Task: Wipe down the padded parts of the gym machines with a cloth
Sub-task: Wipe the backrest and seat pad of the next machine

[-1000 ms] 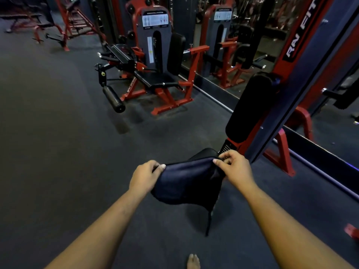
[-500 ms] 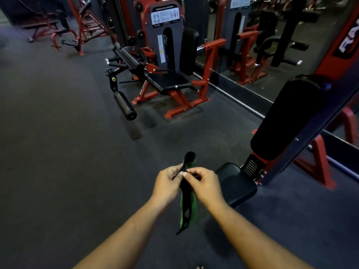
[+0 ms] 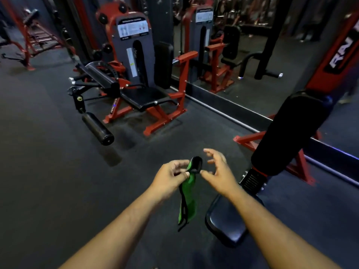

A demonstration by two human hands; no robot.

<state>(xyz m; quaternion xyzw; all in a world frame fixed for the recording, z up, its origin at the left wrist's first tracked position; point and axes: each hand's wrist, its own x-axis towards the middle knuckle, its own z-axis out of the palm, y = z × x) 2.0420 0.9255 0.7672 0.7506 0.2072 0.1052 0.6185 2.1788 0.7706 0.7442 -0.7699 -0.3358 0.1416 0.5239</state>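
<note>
My left hand pinches the top of a folded cloth, green on one side and dark on the other, which hangs down in front of me. Just to its right, my right hand is open with fingers spread and is not touching the cloth. Below my right forearm is the black padded seat of the near machine. Its tall black back pad rises at the right.
A red leg machine stands ahead with a black seat, a back pad and a roller pad. A mirror wall runs along the right behind a floor ledge. Dark rubber floor spreads to the left.
The cloth went from spread between both hands over the seat to folded and hanging. My right hand has let go and opened; the left still holds it. The view moved closer to the leg machine.
</note>
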